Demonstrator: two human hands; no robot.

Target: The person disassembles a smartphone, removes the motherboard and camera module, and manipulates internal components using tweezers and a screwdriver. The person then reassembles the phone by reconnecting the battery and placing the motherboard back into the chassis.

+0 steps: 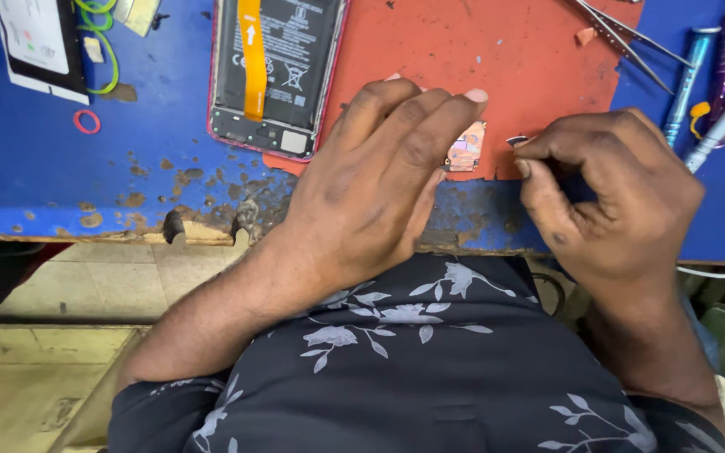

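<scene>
My left hand [371,180] lies flat on the red mat [497,59], its fingertips pressing down a small circuit board [466,149] with copper and pink patches. My right hand [610,197] is curled just right of the board and pinches a tiny dark metal part [517,140] between thumb and forefinger. An opened phone [274,71] with its black battery and an orange flex strip lies face down at the upper left of the mat, apart from both hands.
The worn blue bench [35,168] has a chipped front edge. Tweezers [623,33] and several screwdrivers [702,75] lie at the upper right. A boxed item [39,42], green wire and a red rubber ring [87,122] sit at the upper left.
</scene>
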